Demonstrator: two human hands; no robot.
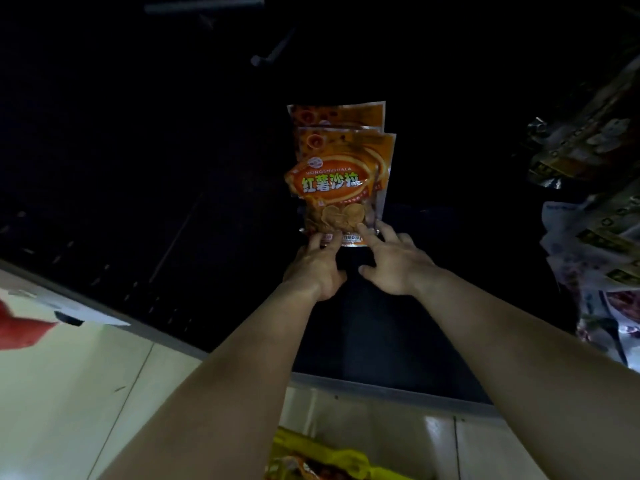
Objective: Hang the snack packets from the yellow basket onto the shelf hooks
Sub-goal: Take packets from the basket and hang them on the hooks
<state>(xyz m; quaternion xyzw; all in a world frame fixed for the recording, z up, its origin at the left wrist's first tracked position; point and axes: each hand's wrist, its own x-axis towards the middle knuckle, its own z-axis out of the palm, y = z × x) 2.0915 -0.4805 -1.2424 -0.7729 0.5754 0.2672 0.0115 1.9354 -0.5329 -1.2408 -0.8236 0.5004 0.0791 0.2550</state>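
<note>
Several orange snack packets [337, 174] hang in a stack against the dark shelf back panel, the front one showing green lettering and chips. My left hand [317, 268] pinches the lower left edge of the front packet. My right hand [394, 263] rests its fingertips on the packet's lower right corner, fingers spread. The hook that carries the packets is hidden behind them. The yellow basket [311, 455] sits on the floor at the bottom of the view, with more orange packets inside.
Empty metal hooks [273, 51] stick out of the dark panel above. Other hanging packets [595, 209] crowd the right edge. A grey shelf base [381, 384] runs below my arms. A red object [20, 327] lies at the left over the pale floor.
</note>
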